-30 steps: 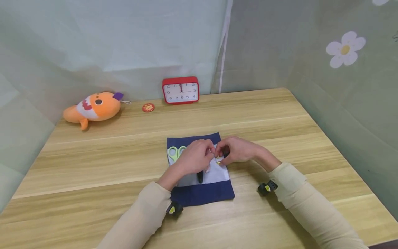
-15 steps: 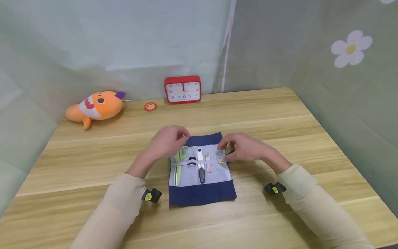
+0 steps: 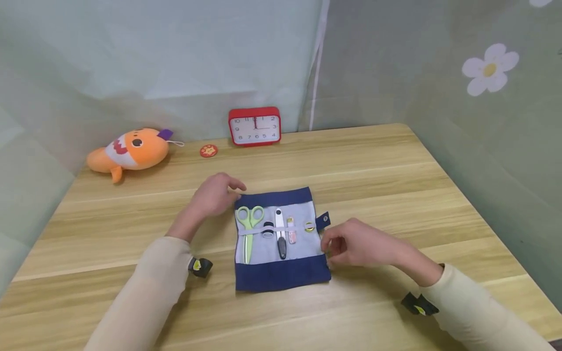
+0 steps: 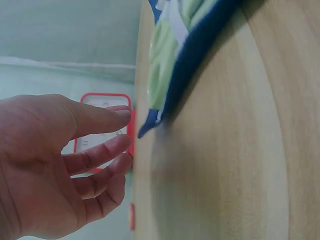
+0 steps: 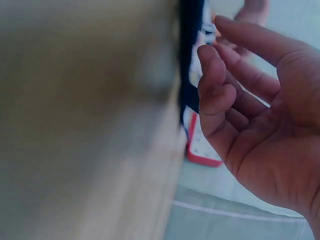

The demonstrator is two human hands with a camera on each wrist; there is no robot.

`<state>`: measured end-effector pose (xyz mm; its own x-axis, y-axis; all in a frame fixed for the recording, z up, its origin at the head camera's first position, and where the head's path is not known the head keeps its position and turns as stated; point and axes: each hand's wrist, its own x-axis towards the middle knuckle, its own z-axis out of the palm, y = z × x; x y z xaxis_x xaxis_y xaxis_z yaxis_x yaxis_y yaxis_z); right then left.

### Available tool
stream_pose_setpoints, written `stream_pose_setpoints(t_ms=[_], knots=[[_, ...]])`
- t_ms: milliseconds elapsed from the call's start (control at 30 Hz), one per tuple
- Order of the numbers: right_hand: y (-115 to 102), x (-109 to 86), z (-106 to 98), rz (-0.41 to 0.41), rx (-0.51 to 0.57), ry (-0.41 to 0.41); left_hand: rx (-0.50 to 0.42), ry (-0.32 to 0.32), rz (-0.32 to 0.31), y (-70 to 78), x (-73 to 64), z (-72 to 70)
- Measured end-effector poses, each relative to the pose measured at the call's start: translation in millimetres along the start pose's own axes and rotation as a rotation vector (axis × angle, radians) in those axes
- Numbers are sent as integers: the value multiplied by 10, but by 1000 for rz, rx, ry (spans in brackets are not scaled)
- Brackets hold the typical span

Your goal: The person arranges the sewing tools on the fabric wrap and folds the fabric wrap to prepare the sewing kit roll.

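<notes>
The person's left hand (image 3: 215, 195) has its fingers loosely bent and holds nothing; it is at the far left corner of an unfolded navy-and-pale-grey fabric pouch (image 3: 283, 275), which lies on the light wood-grain table (image 3: 377, 180); the right hand (image 3: 355, 243), its fingers curved with a gap to the thumb, also holds nothing, but covers a bit of the pouch's right edge, and whether it touches the cloth I cannot tell.

Across the pouch a thin white elastic strap (image 3: 259, 231) partly hides green-handled scissors (image 3: 248, 243), a black thread spool (image 3: 268, 227), a slim white-and-black tool (image 3: 282, 248) and a small pale-pink packet (image 3: 291, 238) whose print is too small to read; at its right end is a gold-rimmed round piece (image 3: 310, 227), hard to identify; a navy snap tab (image 3: 323, 220) juts out beyond.

The left wrist view cuts the pouch off at the top; the right wrist view blurs the table. Farther back stand a red-framed rectangular clock (image 3: 254, 127), a flat red disc (image 3: 208, 150) and an orange plush toy (image 3: 140, 148).
</notes>
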<state>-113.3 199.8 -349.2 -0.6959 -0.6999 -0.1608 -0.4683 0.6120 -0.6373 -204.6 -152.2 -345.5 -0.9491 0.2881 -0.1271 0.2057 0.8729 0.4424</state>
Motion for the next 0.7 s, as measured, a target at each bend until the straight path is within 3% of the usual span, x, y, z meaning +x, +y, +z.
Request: stream_pose_setpoints(t_ms=[167,333,700], knots=[[6,-109,150,33,37,-26,-22,-9,5,-76,51,43],[-20,-144,232,2,53,-22,-12,-32,32,-127,81,88],[-52,-148,317,-36,-98,39,0,-37,35,-138,62,126]])
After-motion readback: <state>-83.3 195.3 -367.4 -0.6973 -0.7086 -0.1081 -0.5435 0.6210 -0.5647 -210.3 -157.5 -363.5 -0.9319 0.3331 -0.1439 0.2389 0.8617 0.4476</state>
